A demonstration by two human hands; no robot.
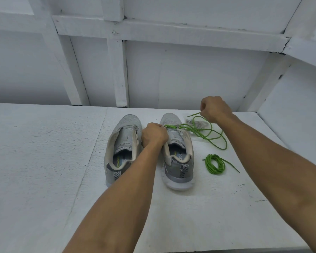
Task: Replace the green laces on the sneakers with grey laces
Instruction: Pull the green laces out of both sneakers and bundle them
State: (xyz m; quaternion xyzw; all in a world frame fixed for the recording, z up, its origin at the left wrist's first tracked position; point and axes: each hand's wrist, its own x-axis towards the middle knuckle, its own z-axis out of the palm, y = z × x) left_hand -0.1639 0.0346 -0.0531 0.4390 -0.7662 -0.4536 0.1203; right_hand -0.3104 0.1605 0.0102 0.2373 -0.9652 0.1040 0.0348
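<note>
On the white table [44, 161] my two grey mesh sneakers stand side by side, toes away from me. The left sneaker [124, 143] has empty eyelets. The right sneaker [177, 167] keeps one green lace [172, 126] crossing only its eyelets nearest the toe. The rest of that lace trails in loose loops on the table to the right of this sneaker.

My left hand [154, 135] is curled tight on the right sneaker's left lacing edge. My right hand [214, 109], raised to that sneaker's far right, pinches the lace's end.

On the right sneaker's insole I read "Y FOA"; the coloured word beside it is cut off.

A second green lace [207, 164] lies coiled just right of its heel. A small bundle of grey laces [197, 123] sits right of its toe, under the green loops.
</note>
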